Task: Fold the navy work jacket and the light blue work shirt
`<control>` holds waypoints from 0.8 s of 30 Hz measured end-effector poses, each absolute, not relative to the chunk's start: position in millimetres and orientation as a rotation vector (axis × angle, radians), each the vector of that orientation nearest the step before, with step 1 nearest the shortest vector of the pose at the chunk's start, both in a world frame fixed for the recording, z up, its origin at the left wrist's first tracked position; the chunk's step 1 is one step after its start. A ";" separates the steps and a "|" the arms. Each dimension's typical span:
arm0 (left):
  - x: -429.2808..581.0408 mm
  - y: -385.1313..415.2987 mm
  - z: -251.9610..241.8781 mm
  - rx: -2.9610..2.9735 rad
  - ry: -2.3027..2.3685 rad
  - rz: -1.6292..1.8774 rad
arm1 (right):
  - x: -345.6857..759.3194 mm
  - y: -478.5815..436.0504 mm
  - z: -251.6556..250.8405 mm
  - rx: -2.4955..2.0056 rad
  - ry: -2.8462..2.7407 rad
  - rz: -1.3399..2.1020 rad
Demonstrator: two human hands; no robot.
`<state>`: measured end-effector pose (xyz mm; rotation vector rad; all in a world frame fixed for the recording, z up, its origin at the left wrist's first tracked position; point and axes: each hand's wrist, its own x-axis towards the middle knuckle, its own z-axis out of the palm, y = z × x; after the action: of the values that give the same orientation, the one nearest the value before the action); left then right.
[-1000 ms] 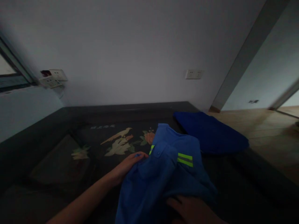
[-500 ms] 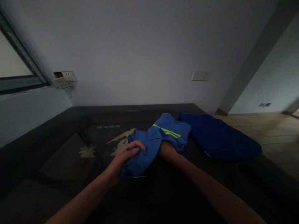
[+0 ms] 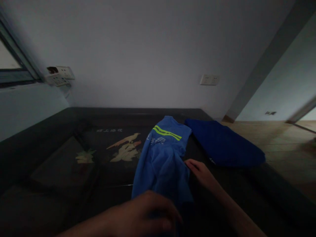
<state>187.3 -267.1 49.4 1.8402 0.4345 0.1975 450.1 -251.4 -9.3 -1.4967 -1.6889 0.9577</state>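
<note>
A blue shirt (image 3: pixel 164 158) with a yellow-green stripe and pale lettering lies stretched lengthwise on the dark surface. My right hand (image 3: pixel 198 169) pinches the shirt's right edge between thumb and fingers. Close to the camera, my left hand (image 3: pixel 148 214) is curled over the shirt's lower end, slightly smeared by motion. The cloth under it is partly hidden and very dark. Wrinkles run down the shirt's middle, and its top end looks folded flat.
A darker blue folded cloth (image 3: pixel 224 143) lies right of the shirt. The dark tabletop (image 3: pixel 56 131) bears a bird-and-flower picture (image 3: pixel 125 149). Behind it rises a pale wall with sockets (image 3: pixel 209 80). A power strip (image 3: pixel 58 79) hangs by the window at left.
The bunched shirt is now opened out toward me, with its lettering showing. My left hand has come down and nearer; my right hand has moved out from beneath the cloth to its right edge.
</note>
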 end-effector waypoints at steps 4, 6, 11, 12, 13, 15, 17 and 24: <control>196.4 -240.8 21.6 1.834 0.925 0.631 | 434.5 -261.5 -15.2 -1.502 -1.529 0.942; 202.3 -232.1 -5.3 1.770 1.014 0.666 | 423.2 -265.3 -22.4 -1.482 -1.541 0.976; 204.4 -232.4 -42.4 1.526 0.885 0.543 | 405.8 -278.9 -32.0 -1.363 -1.689 1.092; 204.2 -234.2 -44.8 1.491 0.877 0.563 | 404.5 -280.9 -32.0 -1.330 -1.720 1.118; 204.2 -235.7 -46.6 1.462 0.889 0.590 | 403.7 -282.2 -31.5 -1.291 -1.743 1.148; 205.3 -236.5 -48.6 1.394 0.940 0.653 | 404.2 -281.5 -30.3 -1.221 -1.733 1.198; 206.6 -232.8 -48.3 1.255 0.953 0.716 | 407.8 -277.2 -28.7 -1.220 -1.656 1.214; 169.5 -182.6 -14.4 0.720 1.117 0.943 | 466.7 -264.8 -17.7 -1.414 -1.167 1.228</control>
<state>169.5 -182.6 -14.4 0.7199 1.1175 0.9432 466.7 -264.8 -17.7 -1.4137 -1.1674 1.2279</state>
